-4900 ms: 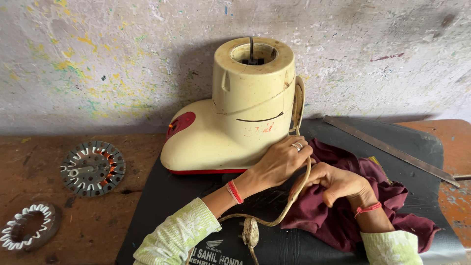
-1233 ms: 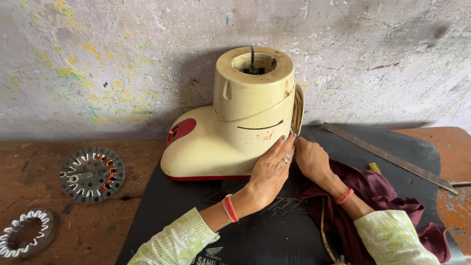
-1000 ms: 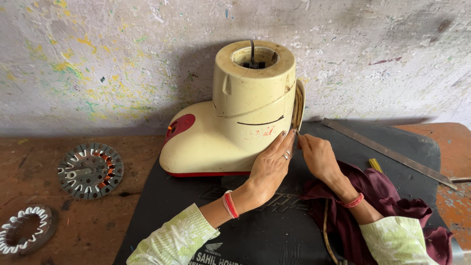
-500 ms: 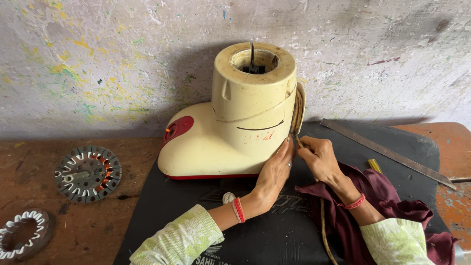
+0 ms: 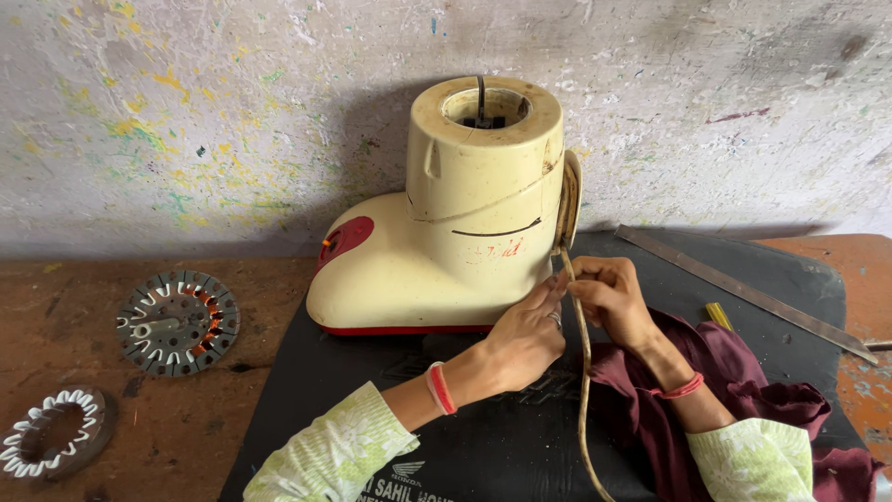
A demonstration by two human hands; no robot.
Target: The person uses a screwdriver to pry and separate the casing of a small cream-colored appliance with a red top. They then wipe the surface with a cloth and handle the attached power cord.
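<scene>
- The left hand (image 5: pixel 522 336) reaches forward, fingertips pinching the cord (image 5: pixel 583 372) beside the cream mixer base (image 5: pixel 446 251).
- The right hand (image 5: pixel 609 297) curls over the same cord, grip clamped.
- The mixer base stands on the black mat (image 5: pixel 372 390) covering the counter (image 5: pixel 139 418), with the cord wound at its right side.
- A maroon cloth (image 5: pixel 743 409) lies under the right forearm.

Both forearms reach up and inward from the bottom edge, sleeves pale green with a faint print; the left hand (image 5: pixel 522 339) lies palm down, wrist banded in red, fingers stretched forward and to the right, a ring on one finger; its fingertips meet those of the right hand (image 5: pixel 609 299); the right hand is curled, knuckles up, fingers pinched shut just beside the left fingertips; a thin red thread circles the right wrist; the two hands touch at the pinch.
</scene>
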